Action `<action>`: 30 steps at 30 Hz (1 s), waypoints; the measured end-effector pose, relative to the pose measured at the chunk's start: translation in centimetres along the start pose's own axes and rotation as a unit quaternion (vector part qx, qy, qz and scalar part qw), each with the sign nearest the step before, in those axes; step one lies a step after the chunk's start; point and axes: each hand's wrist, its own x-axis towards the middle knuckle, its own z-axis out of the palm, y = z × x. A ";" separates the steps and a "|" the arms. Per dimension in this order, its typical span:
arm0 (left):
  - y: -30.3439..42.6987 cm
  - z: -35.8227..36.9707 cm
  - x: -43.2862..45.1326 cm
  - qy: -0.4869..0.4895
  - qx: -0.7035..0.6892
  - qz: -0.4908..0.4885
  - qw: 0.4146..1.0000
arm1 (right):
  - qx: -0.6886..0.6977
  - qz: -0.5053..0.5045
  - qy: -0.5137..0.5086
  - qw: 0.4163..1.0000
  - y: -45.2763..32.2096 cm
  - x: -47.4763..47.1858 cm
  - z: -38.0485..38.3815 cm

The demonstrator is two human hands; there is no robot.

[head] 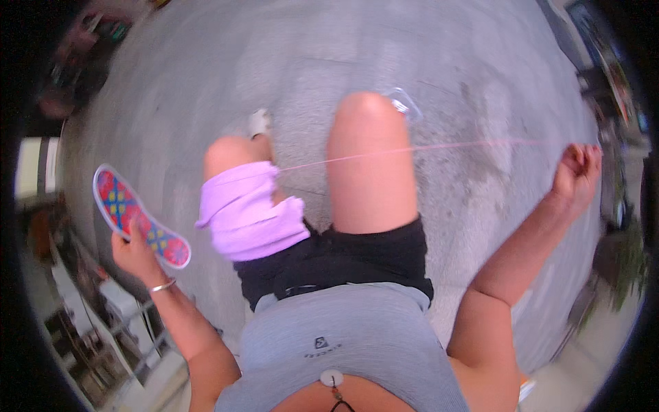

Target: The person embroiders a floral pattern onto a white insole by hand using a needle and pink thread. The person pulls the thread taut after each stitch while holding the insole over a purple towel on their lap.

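On the left of the view, my left hand grips a patterned insole in red, blue and yellow with a white edge. Far out to the right, my right hand is raised with its fingers closed at the end of a pink thread. That thread runs taut across my thighs towards a lilac cloth draped over one thigh. Whether a needle is between the fingers cannot be told. Where the thread's other end lies is hidden at the cloth.
A clear plastic item lies on the grey concrete floor beyond one knee. Metal-framed furniture stands at the lower left. A green plant is at the right edge, and blurred objects line the upper left.
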 end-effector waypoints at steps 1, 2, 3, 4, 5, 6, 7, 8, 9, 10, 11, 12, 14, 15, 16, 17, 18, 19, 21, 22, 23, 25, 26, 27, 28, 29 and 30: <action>-0.1 0.7 0.4 -0.014 -0.043 -0.009 0.999 | 0.039 0.006 -0.032 0.999 0.1 -1.0 0.6; 0.9 1.6 0.7 -0.024 -0.083 -0.034 0.996 | 0.066 0.010 -0.005 0.998 0.4 -2.5 1.1; 2.0 2.1 1.1 -0.033 -0.121 -0.060 0.990 | 0.097 0.015 0.020 0.995 0.6 -3.7 1.5; 2.1 1.9 1.7 -0.051 -0.070 -0.046 0.995 | 0.116 0.017 0.026 0.993 0.7 -4.6 1.6; 3.1 1.8 1.6 -0.050 -0.058 -0.045 0.996 | 0.136 0.025 0.028 0.990 1.1 -5.3 1.7; 3.6 2.9 1.9 -0.065 -0.083 -0.039 0.994 | 0.153 0.025 0.035 0.987 1.1 -6.0 1.1; 4.1 3.5 2.2 -0.075 -0.109 -0.034 0.991 | 0.148 0.016 0.044 0.988 0.7 -6.7 0.6; 4.6 4.0 2.4 -0.086 -0.111 -0.024 0.990 | 0.144 0.008 0.052 0.988 0.3 -7.4 0.0; 5.1 4.4 2.7 -0.096 -0.111 -0.018 0.989 | 0.140 0.005 0.060 0.988 0.0 -7.8 -0.5; 5.6 4.4 2.9 -0.104 -0.108 -0.012 0.989 | 0.136 0.009 0.070 0.988 -0.4 -8.1 -1.2; 5.8 4.4 3.2 -0.112 -0.110 -0.005 0.988 | 0.146 0.014 0.071 0.987 -0.6 -8.3 -1.9; 6.3 4.4 3.0 -0.119 -0.109 0.002 0.987 | 0.157 0.021 0.072 0.985 -0.5 -8.8 -2.6; 7.3 4.5 2.5 -0.125 -0.099 0.017 0.987 | 0.170 0.028 0.103 0.980 -0.4 -9.6 -3.8; 7.6 4.5 2.5 -0.133 -0.112 0.025 0.984 | 0.184 0.032 0.112 0.976 -0.7 -9.9 -4.4; 7.5 4.5 2.7 -0.141 -0.124 0.033 0.982 | 0.199 0.037 0.121 0.972 -0.9 -10.2 -5.0; 7.7 4.4 2.8 -0.148 -0.137 0.040 0.979 | 0.215 0.043 0.128 0.967 -1.2 -10.6 -5.6; 8.3 4.5 2.7 -0.156 -0.132 0.053 0.977 | 0.215 0.039 0.135 0.966 -1.5 -10.9 -6.0; 9.1 4.6 2.4 -0.164 -0.127 0.065 0.976 | 0.216 0.036 0.140 0.966 -1.8 -11.2 -6.3; 10.1 4.7 1.9 -0.174 -0.124 0.082 0.973 | 0.218 0.031 0.149 0.964 -2.4 -11.7 -6.9; 10.4 4.7 1.8 -0.176 -0.126 0.086 0.972 | 0.219 0.029 0.152 0.963 -2.7 -11.9 -7.1; 10.6 4.6 1.7 -0.178 -0.128 0.089 0.971 | 0.220 0.028 0.154 0.963 -2.9 -12.0 -7.3; 10.9 4.3 1.8 -0.191 -0.129 0.090 0.969 | 0.215 0.020 0.151 0.965 -3.4 -12.3 -7.6; 11.1 4.2 1.8 -0.198 -0.129 0.090 0.968 | 0.213 0.016 0.148 0.966 -3.6 -12.5 -7.6; 11.5 4.4 1.4 -0.194 -0.125 0.091 0.969 | 0.215 0.021 0.146 0.966 -3.6 -12.4 -7.7; 12.2 4.7 0.5 -0.190 -0.122 0.091 0.970 | 0.217 0.025 0.143 0.965 -3.6 -12.4 -7.8; 12.6 5.0 -0.2 -0.186 -0.119 0.091 0.971 | 0.218 0.030 0.139 0.965 -3.6 -12.3 -7.8; 13.0 5.0 -0.4 -0.193 -0.122 0.097 0.969 | 0.216 0.033 0.150 0.964 -3.5 -12.3 -7.7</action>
